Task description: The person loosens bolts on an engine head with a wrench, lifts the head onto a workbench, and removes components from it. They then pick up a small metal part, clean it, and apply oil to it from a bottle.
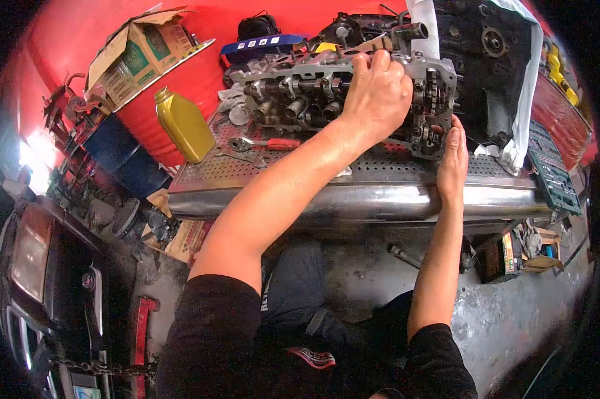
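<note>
An engine cylinder head (313, 93) lies on the perforated metal bench top, its camshaft and valve parts exposed. Over its right half my left hand (378, 93) is closed in a fist, and whatever the fingers hold is hidden. At the right end, by the timing chain and sprocket (435, 100), my right hand (452, 159) rests against the side with its fingers stretched upward. A ratchet (240, 143) with a red handle (283, 143) lies on the bench in front of the cylinder head. Beside it is a wrench (243, 157).
A gold oil bottle (184, 126) stands at the bench's left end. To the right are a black engine block (489, 73) and a green socket set case (553, 169). The bench has a rounded metal front edge (353, 201). A dark vehicle (60, 266) stands at lower left.
</note>
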`<state>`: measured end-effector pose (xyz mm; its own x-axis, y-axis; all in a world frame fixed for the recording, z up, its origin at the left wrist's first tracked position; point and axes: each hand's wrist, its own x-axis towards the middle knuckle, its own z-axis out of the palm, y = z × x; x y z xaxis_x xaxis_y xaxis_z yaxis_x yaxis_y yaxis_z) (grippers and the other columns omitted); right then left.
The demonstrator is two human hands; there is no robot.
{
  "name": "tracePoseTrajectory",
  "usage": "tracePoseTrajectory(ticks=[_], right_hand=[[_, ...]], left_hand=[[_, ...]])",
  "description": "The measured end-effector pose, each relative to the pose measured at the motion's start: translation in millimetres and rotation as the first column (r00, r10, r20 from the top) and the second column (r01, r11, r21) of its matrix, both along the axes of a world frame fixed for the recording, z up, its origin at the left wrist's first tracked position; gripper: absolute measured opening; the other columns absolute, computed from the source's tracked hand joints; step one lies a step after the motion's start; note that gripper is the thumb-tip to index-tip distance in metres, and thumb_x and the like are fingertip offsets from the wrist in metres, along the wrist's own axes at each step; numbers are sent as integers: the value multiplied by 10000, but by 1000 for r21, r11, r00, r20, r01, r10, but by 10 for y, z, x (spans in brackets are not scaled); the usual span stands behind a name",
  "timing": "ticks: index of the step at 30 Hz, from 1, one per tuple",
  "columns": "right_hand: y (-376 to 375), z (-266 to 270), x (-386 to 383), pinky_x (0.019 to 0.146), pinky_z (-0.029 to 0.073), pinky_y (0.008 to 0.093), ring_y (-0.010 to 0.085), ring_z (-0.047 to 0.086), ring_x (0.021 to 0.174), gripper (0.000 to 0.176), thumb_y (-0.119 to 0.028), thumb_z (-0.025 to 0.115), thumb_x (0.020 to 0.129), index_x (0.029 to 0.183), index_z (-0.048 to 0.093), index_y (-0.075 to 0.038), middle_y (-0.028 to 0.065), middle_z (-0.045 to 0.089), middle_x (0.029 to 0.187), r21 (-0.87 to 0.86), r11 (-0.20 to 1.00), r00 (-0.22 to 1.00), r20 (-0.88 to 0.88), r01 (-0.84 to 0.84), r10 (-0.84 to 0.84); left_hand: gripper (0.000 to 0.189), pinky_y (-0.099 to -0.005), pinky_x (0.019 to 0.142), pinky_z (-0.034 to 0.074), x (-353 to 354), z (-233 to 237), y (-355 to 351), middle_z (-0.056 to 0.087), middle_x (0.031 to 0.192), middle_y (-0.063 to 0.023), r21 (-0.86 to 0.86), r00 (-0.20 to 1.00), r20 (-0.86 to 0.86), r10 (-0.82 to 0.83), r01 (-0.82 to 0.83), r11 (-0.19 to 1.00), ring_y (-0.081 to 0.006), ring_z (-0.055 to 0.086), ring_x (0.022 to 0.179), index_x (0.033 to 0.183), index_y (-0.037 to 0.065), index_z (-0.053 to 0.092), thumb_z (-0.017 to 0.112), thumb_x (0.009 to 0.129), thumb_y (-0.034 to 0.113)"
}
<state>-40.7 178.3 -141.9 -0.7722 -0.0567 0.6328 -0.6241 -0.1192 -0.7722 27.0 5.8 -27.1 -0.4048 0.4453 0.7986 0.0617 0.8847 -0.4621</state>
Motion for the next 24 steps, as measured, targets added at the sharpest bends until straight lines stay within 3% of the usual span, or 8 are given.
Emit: tracePoseTrajectory(ticks=[11, 15, 18, 22, 24], right_hand=[[22, -6, -17, 1056, 394, 328, 192, 566, 1179, 568, -470, 384, 1080, 1434, 483, -36, 111, 590, 1300, -4, 1000, 1000, -8, -2, 2], [7, -7, -40, 1087, 360, 340, 205, 548, 1219, 612, -486, 368, 1079, 1440, 467, -2, 123, 576, 1331, 5, 1000, 1000, -15, -14, 14], [30, -16, -42, 1094, 355, 342, 208, 540, 1231, 610, -483, 365, 1081, 1449, 458, -6, 123, 568, 1342, -7, 1000, 999, -28, -29, 29], [46, 2, -50, 1078, 382, 337, 204, 552, 1215, 607, -488, 391, 1073, 1462, 450, -26, 123, 552, 1369, -5, 999, 999, -19, -50, 50], [42, -21, -49, 1071, 386, 333, 196, 562, 1198, 612, -491, 395, 1072, 1462, 449, -23, 117, 555, 1362, -24, 997, 998, -17, -69, 69]], left_hand=[[98, -493, 876, 376, -68, 65, -58, 639, 863, -82, -68, 1000, 7, -9, 10, 998, -286, 544, 972, 779, 75, 661, 686, 701, 129], [80, -477, 852, 364, -142, -34, -59, 608, 772, -61, -61, 993, -114, -9, 2, 998, -266, 547, 909, 734, 101, 605, 650, 747, 166], [79, -474, 846, 361, -110, -99, 16, 583, 744, -51, -59, 983, -163, 85, -95, 994, -258, 544, 901, 753, 104, 606, 615, 784, 177], [114, -475, 838, 368, -15, -10, 15, 598, 834, -66, -88, 987, -148, 59, -72, 994, -275, 545, 957, 751, 109, 634, 595, 820, 191], [96, -486, 852, 381, 62, 72, 8, 608, 897, -82, -74, 999, -24, 45, -46, 996, -296, 538, 996, 792, 95, 660, 602, 818, 166]])
